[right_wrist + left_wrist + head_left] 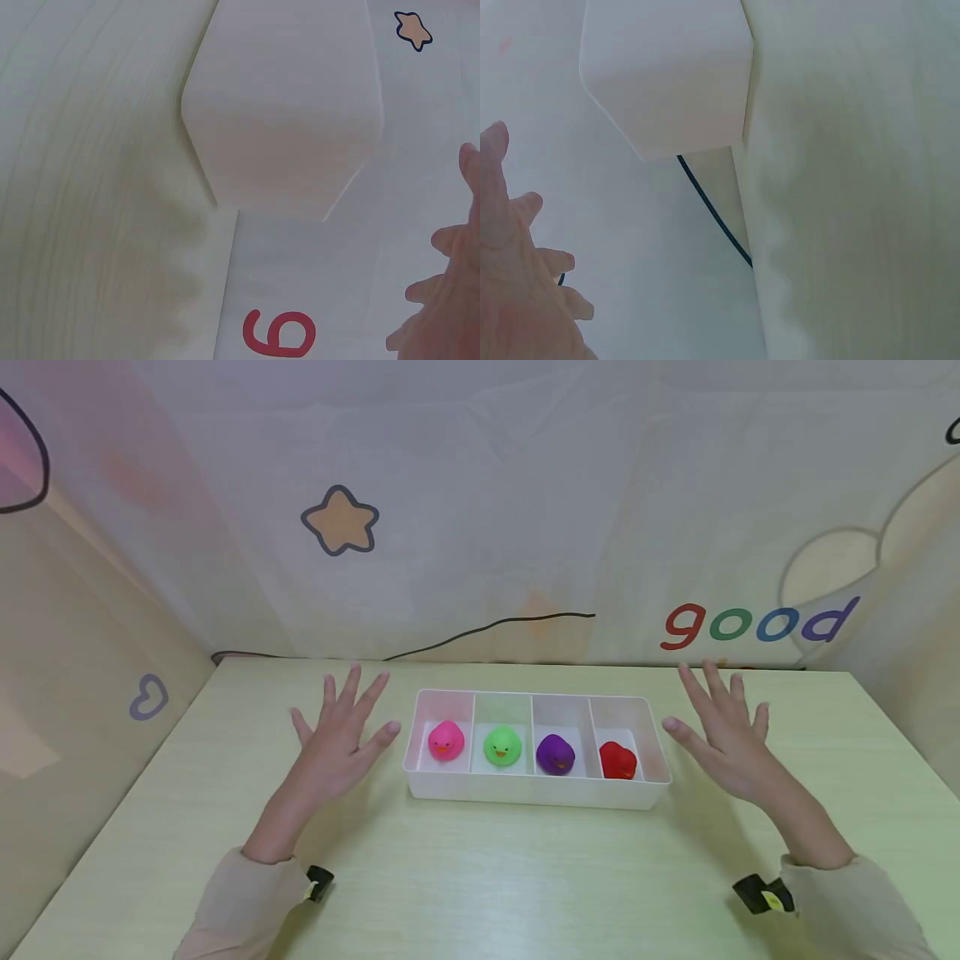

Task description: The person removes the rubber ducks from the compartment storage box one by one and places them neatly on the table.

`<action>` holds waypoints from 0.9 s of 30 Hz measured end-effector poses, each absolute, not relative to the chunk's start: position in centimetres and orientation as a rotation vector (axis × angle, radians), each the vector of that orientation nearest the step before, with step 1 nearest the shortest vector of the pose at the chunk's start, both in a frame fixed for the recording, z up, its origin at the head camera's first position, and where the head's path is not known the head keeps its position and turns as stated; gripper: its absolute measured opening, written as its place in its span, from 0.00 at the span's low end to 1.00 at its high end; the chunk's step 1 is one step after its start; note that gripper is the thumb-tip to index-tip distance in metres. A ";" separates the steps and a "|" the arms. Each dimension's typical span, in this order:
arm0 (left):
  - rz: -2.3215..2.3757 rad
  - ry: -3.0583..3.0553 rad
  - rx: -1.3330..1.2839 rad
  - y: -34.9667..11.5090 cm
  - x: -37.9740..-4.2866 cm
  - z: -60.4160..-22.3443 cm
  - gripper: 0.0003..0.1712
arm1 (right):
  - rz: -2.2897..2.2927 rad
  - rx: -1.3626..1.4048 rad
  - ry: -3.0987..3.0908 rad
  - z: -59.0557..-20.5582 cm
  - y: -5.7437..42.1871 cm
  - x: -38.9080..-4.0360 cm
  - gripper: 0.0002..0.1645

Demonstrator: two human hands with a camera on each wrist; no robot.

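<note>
White tray sits just below the head frame's centre, its 4 compartments holding, left to right, pink duck, green duck, purple duck, red toy. Left hand, centre left, and right hand, centre right, are apart, fingers spread.

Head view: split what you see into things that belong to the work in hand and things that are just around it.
Likely part of the work:
- divided tray
- pink duck, green duck, purple duck, red duck, one per compartment
- left hand and right hand, either side of the tray

Just surroundings:
- table
- backdrop with star and "good" lettering
</note>
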State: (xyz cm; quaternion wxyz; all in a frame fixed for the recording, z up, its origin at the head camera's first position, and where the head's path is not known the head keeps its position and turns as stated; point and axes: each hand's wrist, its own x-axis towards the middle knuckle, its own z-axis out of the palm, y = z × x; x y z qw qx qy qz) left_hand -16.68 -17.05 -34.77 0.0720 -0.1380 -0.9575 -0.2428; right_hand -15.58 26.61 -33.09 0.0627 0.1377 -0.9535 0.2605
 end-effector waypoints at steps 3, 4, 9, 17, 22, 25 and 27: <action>-0.837 -2.860 -0.436 -16.8 -16.6 -34.8 0.37 | 0.901 0.444 -2.847 -33.0 26.3 -15.6 0.42; -0.872 -2.855 -0.440 -16.7 -16.6 -34.8 0.37 | 0.935 0.453 -2.837 -33.0 26.2 -15.6 0.42; -1.017 -2.819 -0.469 -16.4 -16.6 -35.0 0.37 | 1.112 0.523 -2.790 -33.0 26.0 -15.4 0.40; -1.213 -2.772 -0.500 -15.9 -16.8 -35.3 0.37 | 1.366 0.584 -2.719 -33.1 25.5 -15.1 0.40; -1.310 -2.736 -0.524 -15.5 -16.8 -35.4 0.37 | 1.456 0.573 -2.706 -33.1 25.2 -15.0 0.42; -1.368 -2.710 -0.533 -15.3 -16.7 -35.4 0.38 | 1.517 0.581 -2.699 -33.2 25.1 -14.9 0.42; -1.414 -2.695 -0.530 -15.3 -16.8 -35.4 0.38 | 1.542 0.600 -2.695 -33.2 25.1 -14.8 0.41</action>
